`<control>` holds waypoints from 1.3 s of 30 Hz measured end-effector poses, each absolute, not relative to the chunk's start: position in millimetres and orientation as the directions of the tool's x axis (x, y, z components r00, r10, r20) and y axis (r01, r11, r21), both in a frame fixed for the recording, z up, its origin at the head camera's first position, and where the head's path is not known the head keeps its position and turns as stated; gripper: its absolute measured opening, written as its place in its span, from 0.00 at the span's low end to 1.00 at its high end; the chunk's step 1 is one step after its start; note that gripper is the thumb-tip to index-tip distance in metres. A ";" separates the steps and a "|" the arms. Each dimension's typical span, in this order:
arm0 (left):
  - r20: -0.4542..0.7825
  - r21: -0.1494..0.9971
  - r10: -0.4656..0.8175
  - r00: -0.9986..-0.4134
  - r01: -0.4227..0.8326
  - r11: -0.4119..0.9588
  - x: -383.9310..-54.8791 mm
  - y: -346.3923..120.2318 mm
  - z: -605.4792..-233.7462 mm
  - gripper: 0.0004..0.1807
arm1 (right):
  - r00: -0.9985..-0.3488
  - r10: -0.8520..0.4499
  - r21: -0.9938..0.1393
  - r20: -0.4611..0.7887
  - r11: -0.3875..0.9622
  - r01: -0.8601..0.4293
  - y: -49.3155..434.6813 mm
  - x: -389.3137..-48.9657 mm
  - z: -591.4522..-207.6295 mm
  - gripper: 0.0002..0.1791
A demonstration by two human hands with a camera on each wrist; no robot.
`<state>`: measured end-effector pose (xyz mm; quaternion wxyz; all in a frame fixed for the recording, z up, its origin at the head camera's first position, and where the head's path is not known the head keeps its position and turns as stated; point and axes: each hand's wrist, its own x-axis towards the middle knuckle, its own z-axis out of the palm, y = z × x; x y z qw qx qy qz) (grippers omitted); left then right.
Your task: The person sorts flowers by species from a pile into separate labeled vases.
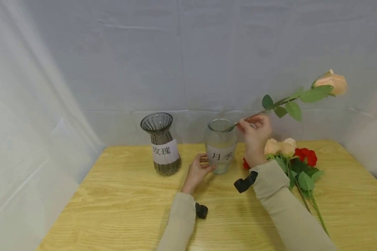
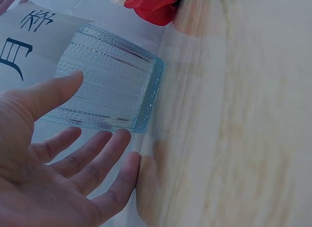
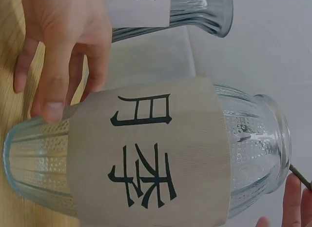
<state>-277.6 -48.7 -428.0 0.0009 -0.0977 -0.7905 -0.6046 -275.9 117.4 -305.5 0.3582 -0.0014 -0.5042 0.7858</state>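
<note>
A peach, leafy-stemmed rose, pinched in the right hand's fingers, slants to the mouth of a clear glass vase. The left hand, fingers loosely spread, touches that vase. A smoky, fluted glass vase stands leftward; the right arm overlaps loose red roses on the yellow wooden table. Only wrist views reveal dotted glass; the stem's tip is indistinct.

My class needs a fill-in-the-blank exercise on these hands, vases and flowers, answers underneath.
The right hand pinches the peach-coloured flower by its ____.
The left hand is beside the ____ (upper/lower) half of the clear, rounded glass vase.
In the head view, that vase stands to the ____ of the smoky-grey, fluted glass vase.
Beside the peach blossoms on the yellow wooden table lie other flowers coloured ____.
Missing words: stem; lower; right; red.
</note>
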 end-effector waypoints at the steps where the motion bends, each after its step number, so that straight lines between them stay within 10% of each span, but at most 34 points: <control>1: 0.121 0.955 0.153 -0.981 0.157 0.251 -277.3 -48.9 -427.9 0.29 | -0.735 0.558 -0.792 0.385 -0.209 -0.574 116.1 -276.5 -305.0 0.19; 17: 0.118 0.957 0.153 -0.981 0.154 0.245 -278.5 -48.0 -427.5 0.29 | -0.706 0.381 -0.780 0.597 0.070 -0.621 109.3 -283.9 -301.5 0.12; 25: 0.093 0.960 0.148 -0.985 0.128 0.250 -278.3 -47.4 -426.9 0.29 | -0.685 0.233 -0.708 0.691 0.412 -0.574 106.4 -287.6 -300.3 0.10; 39: 0.088 0.960 0.153 -0.984 0.125 0.249 -276.4 -48.2 -425.4 0.29 | -0.781 -0.036 -0.596 0.623 0.624 -0.505 106.4 -291.4 -292.7 0.10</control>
